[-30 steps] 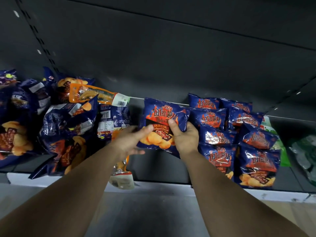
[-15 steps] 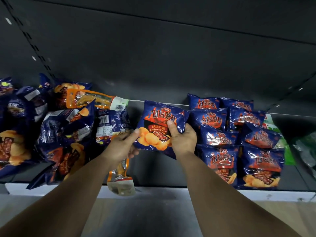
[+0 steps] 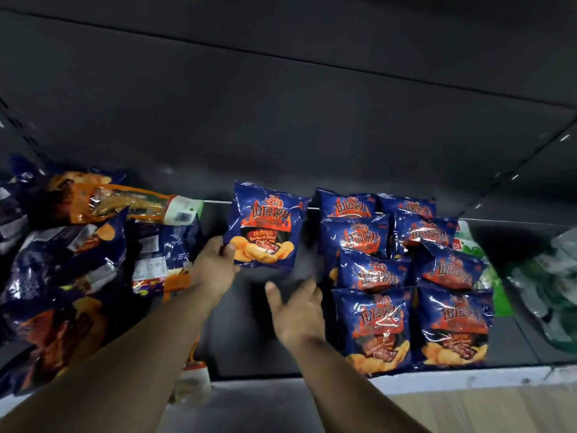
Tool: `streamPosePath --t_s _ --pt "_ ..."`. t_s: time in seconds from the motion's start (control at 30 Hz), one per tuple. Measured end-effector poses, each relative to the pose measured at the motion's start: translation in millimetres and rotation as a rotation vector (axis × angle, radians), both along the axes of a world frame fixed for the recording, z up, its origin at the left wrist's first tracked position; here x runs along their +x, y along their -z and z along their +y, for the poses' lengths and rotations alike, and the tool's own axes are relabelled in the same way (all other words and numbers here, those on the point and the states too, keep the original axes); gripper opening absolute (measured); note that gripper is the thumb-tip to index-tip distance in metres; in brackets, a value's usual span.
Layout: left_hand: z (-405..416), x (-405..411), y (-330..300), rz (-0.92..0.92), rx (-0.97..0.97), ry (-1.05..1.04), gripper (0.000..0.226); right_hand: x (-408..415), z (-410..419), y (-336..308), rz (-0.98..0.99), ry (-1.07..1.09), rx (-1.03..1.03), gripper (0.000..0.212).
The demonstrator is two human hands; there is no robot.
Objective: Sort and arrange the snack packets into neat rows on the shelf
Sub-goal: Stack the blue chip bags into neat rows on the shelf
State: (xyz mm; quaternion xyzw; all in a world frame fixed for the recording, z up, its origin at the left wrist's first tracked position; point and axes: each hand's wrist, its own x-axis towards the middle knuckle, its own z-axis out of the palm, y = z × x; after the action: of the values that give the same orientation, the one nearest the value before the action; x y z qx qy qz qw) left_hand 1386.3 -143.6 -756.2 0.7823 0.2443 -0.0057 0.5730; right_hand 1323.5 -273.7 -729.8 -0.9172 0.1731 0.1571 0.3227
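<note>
A blue barbecue chip packet (image 3: 267, 228) stands upright at the back middle of the dark shelf (image 3: 249, 323). My left hand (image 3: 214, 267) pinches its lower left corner. My right hand (image 3: 296, 310) hovers below the packet with relaxed fingers, holding nothing. To the right, two neat rows of the same blue packets (image 3: 406, 276) run from the back of the shelf to its front edge. On the left lies an untidy heap of blue packets (image 3: 62, 270) with an orange packet (image 3: 125, 204) on top.
Green and clear bags (image 3: 549, 276) lie at the far right of the shelf. The white shelf lip (image 3: 437, 379) runs along the front. An orange-and-white packet (image 3: 192, 379) hangs over that lip under my left arm. The wooden floor shows below right.
My right hand let go of the blue packet and dropped back toward me. The left hand now holds the packet alone, set upright further back on the shelf.
</note>
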Motion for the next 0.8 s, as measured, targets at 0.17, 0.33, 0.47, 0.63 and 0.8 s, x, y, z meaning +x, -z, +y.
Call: streamPosePath --t_s 0.17,0.33,0.47,0.63,0.8 --pt "-26.4 38.0 2.4 0.036 -0.039 0.008 0.026 5.2 -11.0 7.4 0.077 -0.221 -0.086 0.074" --pt "-46.8 67.2 2.3 0.071 -0.179 -0.05 0.02 0.3 -10.1 15.4 0.158 -0.455 -0.186 0.099" --pt "-50.2 77.6 7.3 0.124 -0.224 -0.106 0.013 -2.3 -16.0 18.4 0.189 -0.533 -0.214 0.1" --pt "-47.9 75.0 20.9 0.173 -0.138 -0.132 0.019 3.3 -18.8 17.5 0.164 -0.554 -0.25 0.08" --pt "-44.6 71.1 21.8 0.154 -0.038 -0.076 0.026 7.3 -14.4 19.9 0.139 -0.546 -0.304 0.073"
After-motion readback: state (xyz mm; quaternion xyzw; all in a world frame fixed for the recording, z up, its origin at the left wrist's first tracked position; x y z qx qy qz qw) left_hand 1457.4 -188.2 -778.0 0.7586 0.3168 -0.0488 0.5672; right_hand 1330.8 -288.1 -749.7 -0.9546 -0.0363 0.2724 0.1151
